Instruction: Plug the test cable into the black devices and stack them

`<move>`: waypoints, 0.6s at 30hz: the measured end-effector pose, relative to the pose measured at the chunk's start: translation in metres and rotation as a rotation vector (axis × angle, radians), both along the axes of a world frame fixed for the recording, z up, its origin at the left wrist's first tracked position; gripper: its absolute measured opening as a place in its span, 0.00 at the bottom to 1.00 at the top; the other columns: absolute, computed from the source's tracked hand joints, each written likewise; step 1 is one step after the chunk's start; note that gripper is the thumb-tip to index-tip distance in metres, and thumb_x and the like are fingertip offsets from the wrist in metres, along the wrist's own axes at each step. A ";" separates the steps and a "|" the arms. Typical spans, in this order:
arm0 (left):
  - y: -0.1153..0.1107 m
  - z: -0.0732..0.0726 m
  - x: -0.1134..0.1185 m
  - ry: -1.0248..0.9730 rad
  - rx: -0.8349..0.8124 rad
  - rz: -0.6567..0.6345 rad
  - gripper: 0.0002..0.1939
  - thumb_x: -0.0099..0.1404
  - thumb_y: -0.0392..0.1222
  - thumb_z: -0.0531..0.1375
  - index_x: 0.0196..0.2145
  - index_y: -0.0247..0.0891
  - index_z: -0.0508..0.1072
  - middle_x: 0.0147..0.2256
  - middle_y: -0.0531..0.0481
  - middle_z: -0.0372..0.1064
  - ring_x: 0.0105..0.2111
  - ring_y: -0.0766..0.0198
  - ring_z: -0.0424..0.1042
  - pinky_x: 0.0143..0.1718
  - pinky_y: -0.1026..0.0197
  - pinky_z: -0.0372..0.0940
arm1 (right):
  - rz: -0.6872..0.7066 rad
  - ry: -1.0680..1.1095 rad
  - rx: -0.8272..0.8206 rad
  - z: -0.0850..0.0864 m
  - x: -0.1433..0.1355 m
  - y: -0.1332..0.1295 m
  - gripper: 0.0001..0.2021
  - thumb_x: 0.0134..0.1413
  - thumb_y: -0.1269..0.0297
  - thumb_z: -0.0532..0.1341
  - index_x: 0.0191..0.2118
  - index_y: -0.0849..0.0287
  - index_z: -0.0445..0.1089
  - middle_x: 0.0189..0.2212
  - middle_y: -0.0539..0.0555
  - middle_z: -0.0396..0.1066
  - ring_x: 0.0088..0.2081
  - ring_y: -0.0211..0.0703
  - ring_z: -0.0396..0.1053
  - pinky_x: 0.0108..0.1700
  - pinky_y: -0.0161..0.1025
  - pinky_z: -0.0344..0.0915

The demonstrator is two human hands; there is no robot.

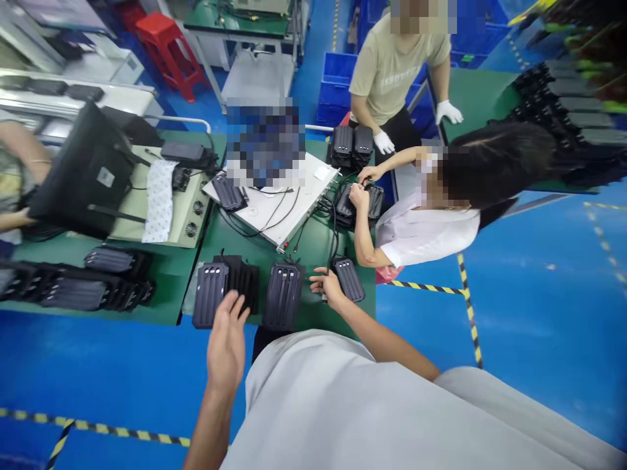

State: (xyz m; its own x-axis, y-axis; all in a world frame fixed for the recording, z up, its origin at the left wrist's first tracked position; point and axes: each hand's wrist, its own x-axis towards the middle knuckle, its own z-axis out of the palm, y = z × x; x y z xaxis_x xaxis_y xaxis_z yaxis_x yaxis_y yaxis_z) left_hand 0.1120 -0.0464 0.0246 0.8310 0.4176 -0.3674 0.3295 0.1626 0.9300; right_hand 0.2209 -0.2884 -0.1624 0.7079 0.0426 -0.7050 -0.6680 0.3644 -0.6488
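My left hand is raised, its fingers stretched and slightly apart, at the front of a row of dark power banks. The nearest power bank stands just beyond its fingertips. Another power bank, with short cable plugs along its top, lies between my two hands. My right hand holds a black cable that comes down from the equipment; a plug end shows below the fingers. Beside that hand, a tilted power bank lies on the green table.
A white instrument box with cables stands behind. At right, a person in a white shirt handles power banks; another person with white gloves sits beyond. A monitor and more power banks are at left.
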 end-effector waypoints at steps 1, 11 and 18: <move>-0.005 0.023 0.021 -0.123 -0.017 -0.042 0.29 0.78 0.60 0.47 0.69 0.53 0.65 0.73 0.47 0.57 0.72 0.49 0.59 0.69 0.41 0.60 | -0.006 -0.023 0.017 0.006 -0.006 -0.006 0.30 0.44 0.73 0.62 0.58 0.53 0.64 0.32 0.49 0.80 0.21 0.38 0.72 0.21 0.31 0.67; 0.012 0.031 0.228 -0.068 -0.115 0.170 0.36 0.79 0.54 0.39 0.77 0.34 0.47 0.77 0.33 0.40 0.73 0.43 0.55 0.65 0.35 0.61 | 0.060 0.054 0.476 0.068 0.017 -0.027 0.12 0.58 0.74 0.62 0.47 0.56 0.68 0.44 0.60 0.81 0.21 0.36 0.65 0.19 0.33 0.62; 0.007 0.012 0.250 0.020 -0.192 0.428 0.32 0.75 0.51 0.48 0.72 0.38 0.59 0.75 0.35 0.48 0.74 0.46 0.53 0.71 0.39 0.54 | -0.002 0.086 0.939 0.124 0.047 -0.005 0.06 0.66 0.74 0.59 0.46 0.59 0.69 0.25 0.48 0.70 0.22 0.36 0.65 0.22 0.31 0.66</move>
